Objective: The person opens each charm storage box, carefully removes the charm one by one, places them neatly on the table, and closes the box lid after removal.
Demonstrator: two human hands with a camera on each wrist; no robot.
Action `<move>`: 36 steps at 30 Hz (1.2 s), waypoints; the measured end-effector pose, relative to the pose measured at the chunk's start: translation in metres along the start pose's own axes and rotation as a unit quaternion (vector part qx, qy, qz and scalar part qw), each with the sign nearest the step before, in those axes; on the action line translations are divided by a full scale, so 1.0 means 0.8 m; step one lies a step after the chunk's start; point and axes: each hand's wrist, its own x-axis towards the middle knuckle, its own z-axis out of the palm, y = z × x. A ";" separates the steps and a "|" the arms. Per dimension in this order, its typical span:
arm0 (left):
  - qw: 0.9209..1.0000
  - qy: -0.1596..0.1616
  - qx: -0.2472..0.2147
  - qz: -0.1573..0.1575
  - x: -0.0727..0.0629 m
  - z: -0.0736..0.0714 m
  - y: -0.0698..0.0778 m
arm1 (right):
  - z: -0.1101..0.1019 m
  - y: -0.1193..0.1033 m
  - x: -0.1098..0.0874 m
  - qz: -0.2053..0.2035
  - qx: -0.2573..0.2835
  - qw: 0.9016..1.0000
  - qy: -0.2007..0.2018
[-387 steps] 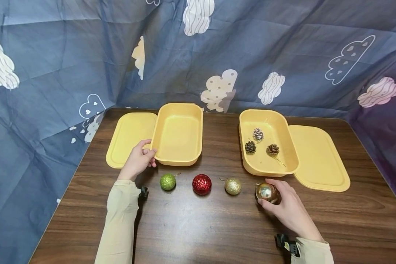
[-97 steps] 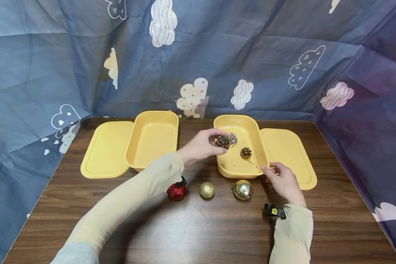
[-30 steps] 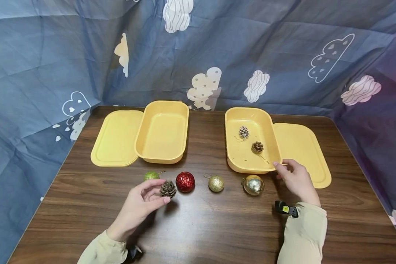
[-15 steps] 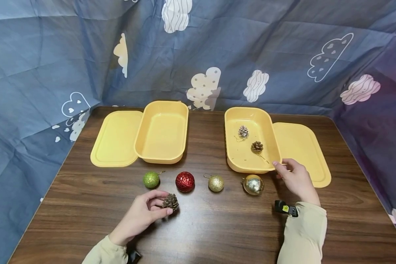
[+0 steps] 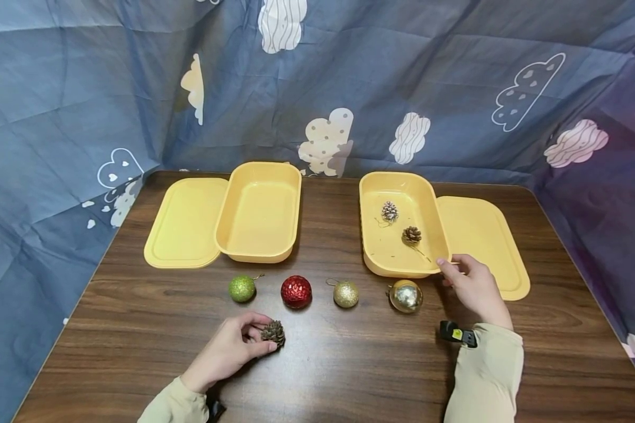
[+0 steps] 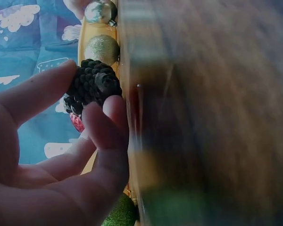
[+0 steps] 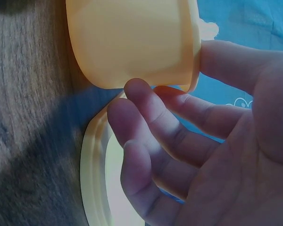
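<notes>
My left hand (image 5: 231, 348) pinches a brown pine cone (image 5: 273, 333) between thumb and fingers, low over the front of the table; the left wrist view shows the pine cone (image 6: 92, 87) close up. At the near right corner of the right yellow container (image 5: 399, 267), my right hand (image 5: 475, 288) holds the rim with the thumb on top and fingers below. Inside that container lie a frosted pine cone (image 5: 389, 211) and a brown pine cone (image 5: 411, 235) with a gold string. A green glitter ball (image 5: 241, 288) and a red ball (image 5: 296, 292) sit just beyond my left hand.
A gold glitter ball (image 5: 346, 294) and a shiny gold ball (image 5: 406, 296) continue the row. Behind stands the left yellow container (image 5: 259, 257), with nothing in it. Yellow lids lie outside both containers, one left (image 5: 182, 226), one right (image 5: 487, 244). A patterned blue cloth (image 5: 243, 106) hangs behind the table.
The left hand took a pine cone from the right container, carried it left to the table front and lowered it nearer me. The right hand moved from the shiny gold ball to the container rim.
</notes>
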 end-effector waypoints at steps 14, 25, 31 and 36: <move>0.999 0.016 0.018 -0.033 0.003 -0.002 0.004 | 0.000 -0.001 0.000 -0.003 0.004 1.000 0.004; 0.998 0.031 0.059 -0.007 0.006 -0.003 0.004 | 0.000 0.001 0.000 -0.005 0.007 1.000 0.001; 0.998 0.028 0.053 0.019 0.004 -0.005 0.004 | 0.000 0.002 0.001 -0.003 0.003 1.000 -0.003; 0.997 0.023 0.065 0.027 0.004 -0.005 0.004 | 0.001 0.003 0.002 0.001 0.001 1.000 -0.003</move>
